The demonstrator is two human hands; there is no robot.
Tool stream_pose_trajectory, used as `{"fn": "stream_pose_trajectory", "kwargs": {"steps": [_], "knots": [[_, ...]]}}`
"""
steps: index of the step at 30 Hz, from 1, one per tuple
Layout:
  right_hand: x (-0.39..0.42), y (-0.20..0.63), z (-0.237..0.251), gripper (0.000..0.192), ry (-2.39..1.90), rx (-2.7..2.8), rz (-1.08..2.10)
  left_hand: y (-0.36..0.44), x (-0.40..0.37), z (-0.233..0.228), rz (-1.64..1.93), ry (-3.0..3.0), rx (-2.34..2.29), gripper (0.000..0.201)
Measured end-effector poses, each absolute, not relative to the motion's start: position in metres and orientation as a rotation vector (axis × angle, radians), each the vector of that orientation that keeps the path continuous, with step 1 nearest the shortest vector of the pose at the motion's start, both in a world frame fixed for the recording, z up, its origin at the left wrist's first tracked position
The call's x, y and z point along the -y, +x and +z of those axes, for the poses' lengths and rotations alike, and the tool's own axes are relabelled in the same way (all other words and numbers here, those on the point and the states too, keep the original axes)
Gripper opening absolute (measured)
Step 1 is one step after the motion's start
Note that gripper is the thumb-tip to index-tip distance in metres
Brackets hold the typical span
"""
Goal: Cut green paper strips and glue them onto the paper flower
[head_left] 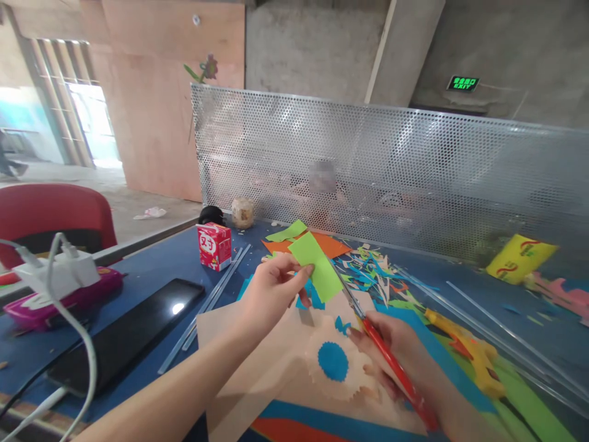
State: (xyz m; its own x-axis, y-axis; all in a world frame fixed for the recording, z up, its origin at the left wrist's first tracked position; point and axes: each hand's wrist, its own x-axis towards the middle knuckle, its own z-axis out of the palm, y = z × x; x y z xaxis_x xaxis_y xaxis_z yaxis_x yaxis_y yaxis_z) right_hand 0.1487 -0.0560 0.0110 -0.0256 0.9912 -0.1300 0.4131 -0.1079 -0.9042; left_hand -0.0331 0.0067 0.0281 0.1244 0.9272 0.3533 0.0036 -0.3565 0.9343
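Observation:
My left hand (271, 291) pinches a strip of lime-green paper (317, 265) and holds it up over the table. My right hand (396, 353) grips red-handled scissors (391, 362); their blades (347, 294) reach the green strip's right edge. Below the hands lies a beige paper flower with a blue centre (334, 362) on a sheet of beige paper (248, 368).
Coloured paper scraps (377, 276) and an orange sheet (331, 245) litter the blue table (161, 264). A yellow glue gun (473, 353), clear sticks (216, 294), red carton (214, 245), black phone (133, 331), white charger (59, 273) and perforated metal screen (391, 172) surround them.

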Motion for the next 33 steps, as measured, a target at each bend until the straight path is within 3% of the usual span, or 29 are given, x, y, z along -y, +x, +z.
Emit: {"fn": "stream_pose_trajectory", "kwargs": {"steps": [33], "knots": [[0.054, 0.150, 0.006, 0.041, -1.683, 1.514, 1.139, -0.026, -0.009, 0.023, 1.271, 1.454, -0.893, 0.025]]}}
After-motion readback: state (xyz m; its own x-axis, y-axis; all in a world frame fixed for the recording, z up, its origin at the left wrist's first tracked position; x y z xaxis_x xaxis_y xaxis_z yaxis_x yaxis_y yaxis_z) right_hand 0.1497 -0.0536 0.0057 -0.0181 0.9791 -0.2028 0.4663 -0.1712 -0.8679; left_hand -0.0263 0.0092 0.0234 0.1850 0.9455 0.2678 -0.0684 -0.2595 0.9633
